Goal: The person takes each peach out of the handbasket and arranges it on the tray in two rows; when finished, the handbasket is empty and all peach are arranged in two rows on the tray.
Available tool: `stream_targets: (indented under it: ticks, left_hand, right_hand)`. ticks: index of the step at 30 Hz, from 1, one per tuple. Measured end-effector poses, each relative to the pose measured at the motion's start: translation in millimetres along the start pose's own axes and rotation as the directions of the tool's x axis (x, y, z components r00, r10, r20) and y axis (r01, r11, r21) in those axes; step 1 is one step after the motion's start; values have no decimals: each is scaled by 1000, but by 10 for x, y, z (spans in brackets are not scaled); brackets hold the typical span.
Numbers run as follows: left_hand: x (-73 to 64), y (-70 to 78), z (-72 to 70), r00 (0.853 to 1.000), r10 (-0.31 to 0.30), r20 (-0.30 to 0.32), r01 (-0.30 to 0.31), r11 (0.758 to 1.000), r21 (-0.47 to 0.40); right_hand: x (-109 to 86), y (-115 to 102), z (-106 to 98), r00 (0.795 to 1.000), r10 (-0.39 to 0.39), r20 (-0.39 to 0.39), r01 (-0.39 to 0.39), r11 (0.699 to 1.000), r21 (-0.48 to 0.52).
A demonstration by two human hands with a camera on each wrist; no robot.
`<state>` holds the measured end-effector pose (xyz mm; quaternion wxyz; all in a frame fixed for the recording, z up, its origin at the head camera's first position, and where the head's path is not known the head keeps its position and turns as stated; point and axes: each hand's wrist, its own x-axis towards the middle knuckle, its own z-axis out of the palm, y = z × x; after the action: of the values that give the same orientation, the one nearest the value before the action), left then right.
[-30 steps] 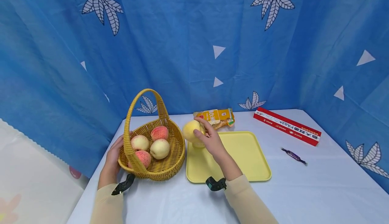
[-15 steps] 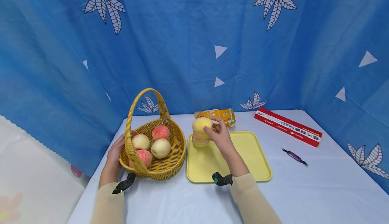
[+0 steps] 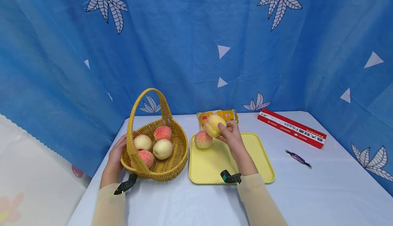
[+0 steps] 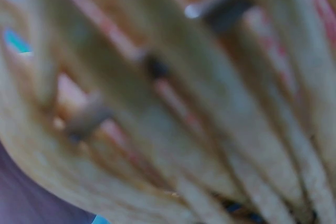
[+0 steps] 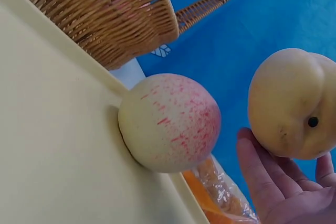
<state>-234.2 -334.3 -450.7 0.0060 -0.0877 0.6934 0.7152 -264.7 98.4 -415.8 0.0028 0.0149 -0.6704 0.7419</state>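
Observation:
My right hand [image 3: 231, 137] grips a yellow peach [image 3: 215, 126] between thumb and fingers, raised over the back left of a yellow tray [image 3: 208, 171]. In the right wrist view, the held peach [image 5: 291, 103] shows its crease and a small dark spot. A red-speckled peach [image 3: 203, 139] sits on the tray just left of it. My left hand [image 3: 116, 153] rests along the outer left side of a wicker basket [image 3: 167, 175], fingers extended and partly hidden behind its handle. Inside lie several peaches [image 3: 162, 149], pale and red. Blurred wicker [image 4: 173, 103] fills the left wrist view.
Behind the tray lies an orange snack packet [image 3: 228, 115]. A long red pasta box [image 3: 291, 127] is angled at the back right, with a small purple wrapped candy [image 3: 297, 158] in front of it. A blue curtain [image 3: 190, 48] hangs behind the white table [image 3: 172, 205].
My right hand has moved right with the yellow peach, away from the basket. The peach has turned in its fingers, and the speckled peach is now uncovered. My left hand stays at the basket.

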Motion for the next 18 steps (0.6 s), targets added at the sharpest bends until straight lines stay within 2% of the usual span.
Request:
stream_targets:
  ticks: [6,12,18]
  left_hand:
    - [4,-1,-6,1000,-4,5,4,1000,0]
    - [2,-9,-8,1000,0,9,0,1000,3]
    - [-6,-10,-4,1000,9,9,-9,1000,-4]
  right_hand:
    - [45,77,-69,1000,11,-20,-12,999,-31]
    - [68,102,-146,999,48,13,-47,996,-82]
    - [81,116,-234,994,102,34,-100,993,-60]
